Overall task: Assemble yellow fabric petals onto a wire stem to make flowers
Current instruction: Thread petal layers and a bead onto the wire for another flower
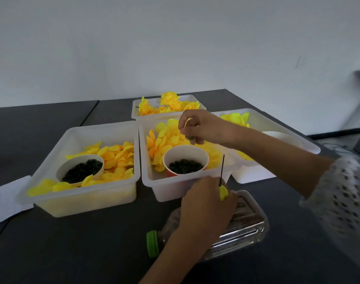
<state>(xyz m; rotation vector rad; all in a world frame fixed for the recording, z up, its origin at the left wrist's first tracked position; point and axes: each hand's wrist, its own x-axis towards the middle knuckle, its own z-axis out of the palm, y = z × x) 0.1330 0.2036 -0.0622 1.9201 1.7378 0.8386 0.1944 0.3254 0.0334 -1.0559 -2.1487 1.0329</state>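
My left hand (205, 203) grips a thin black wire stem (222, 169) that points up, with a yellow petal (223, 193) threaded on at my fingertips. My right hand (197, 127) hovers over the middle white bin (152, 177) and pinches a yellow petal (187, 121) with curled fingers. Loose yellow petals (164, 138) fill that bin around a paper cup (185, 160) of small dark green pieces. Finished yellow flowers (169, 102) lie in the far bin (138, 116).
The left bin (76, 201) holds more petals and a second cup (80, 169) of dark pieces. A right bin (277, 124) holds petals and a white bowl. A clear plastic bottle (244, 224) with a green cap lies under my left hand. White paper (4, 199) sits at far left.
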